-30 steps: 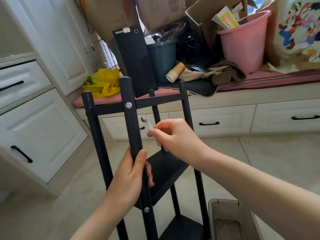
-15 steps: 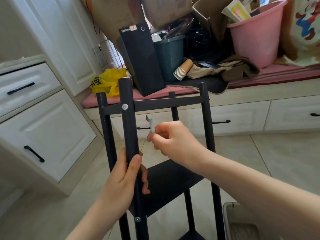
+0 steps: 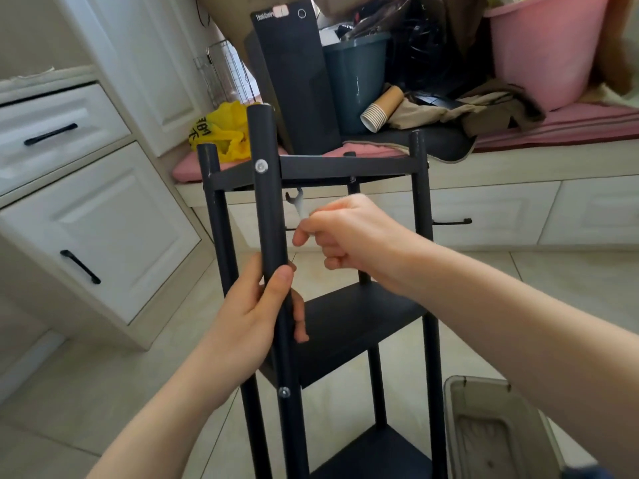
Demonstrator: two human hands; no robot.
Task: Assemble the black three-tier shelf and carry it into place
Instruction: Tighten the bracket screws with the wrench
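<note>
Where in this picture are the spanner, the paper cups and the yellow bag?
spanner (image 3: 299,206): head view, on its shaft just below the open end.
paper cups (image 3: 382,110): head view, on the side of the lying stack.
yellow bag (image 3: 230,134): head view, on its crumpled middle.

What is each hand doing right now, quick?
Left hand: fingers curled round the shelf's front post.
Right hand: fingers pinching a small silver wrench.

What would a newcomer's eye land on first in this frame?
The black shelf stands mid-picture. The left hand grips its nearest post, and the right hand pinches a small wrench just under the top tier. Behind it, a pink tub sits at top right and a yellow bag lies left of the post.
</note>
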